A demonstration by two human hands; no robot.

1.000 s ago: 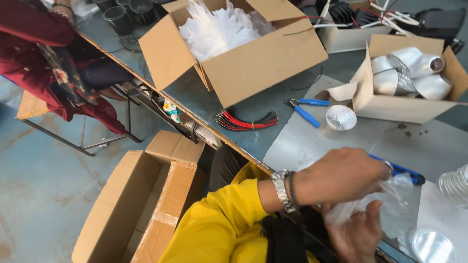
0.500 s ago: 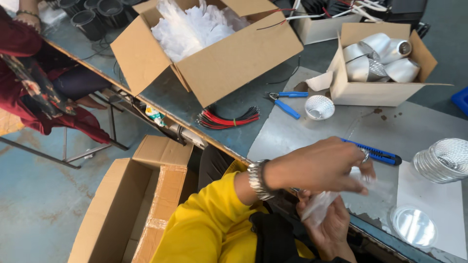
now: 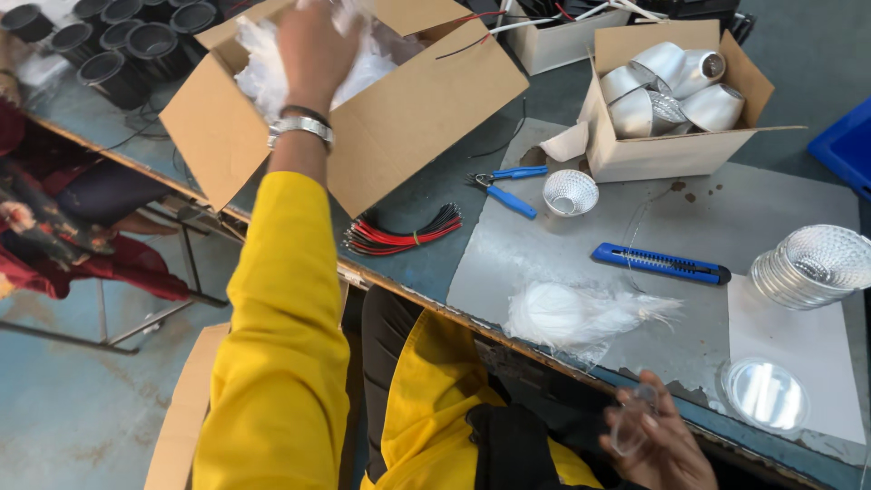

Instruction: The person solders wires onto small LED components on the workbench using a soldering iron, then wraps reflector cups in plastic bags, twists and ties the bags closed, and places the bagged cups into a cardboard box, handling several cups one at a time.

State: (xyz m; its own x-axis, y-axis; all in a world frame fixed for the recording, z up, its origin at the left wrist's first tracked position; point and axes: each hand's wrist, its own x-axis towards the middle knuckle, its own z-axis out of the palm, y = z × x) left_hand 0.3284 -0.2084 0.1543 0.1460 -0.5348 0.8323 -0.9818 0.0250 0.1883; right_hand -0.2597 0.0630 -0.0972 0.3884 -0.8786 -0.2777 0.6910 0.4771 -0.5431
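Note:
My left hand (image 3: 313, 45), with a metal watch on the wrist, is inside the large open cardboard box (image 3: 408, 136) at the back left, among white plastic bags (image 3: 263, 68). Its fingers are blurred against the bags, so their grip is unclear. My right hand (image 3: 658, 445) is low at the table's near edge and holds a small clear plastic piece (image 3: 632, 425). A crumpled white plastic bag (image 3: 581, 313) lies on the metal sheet (image 3: 544, 245) just beyond that hand.
A blue utility knife (image 3: 662, 263), blue pliers (image 3: 504, 186), a bundle of red and black wires (image 3: 404, 233), a small reflector cup (image 3: 570, 192), stacked reflectors (image 3: 812, 265), a round lens (image 3: 765, 393), a box of silver reflectors (image 3: 671, 118). Black housings (image 3: 127, 41) back left; a seated person (image 3: 54, 227) at left.
My left hand has left the bag in front of me and swung up and left into the big box. The white bag now lies on the metal sheet. My right hand has dropped lower.

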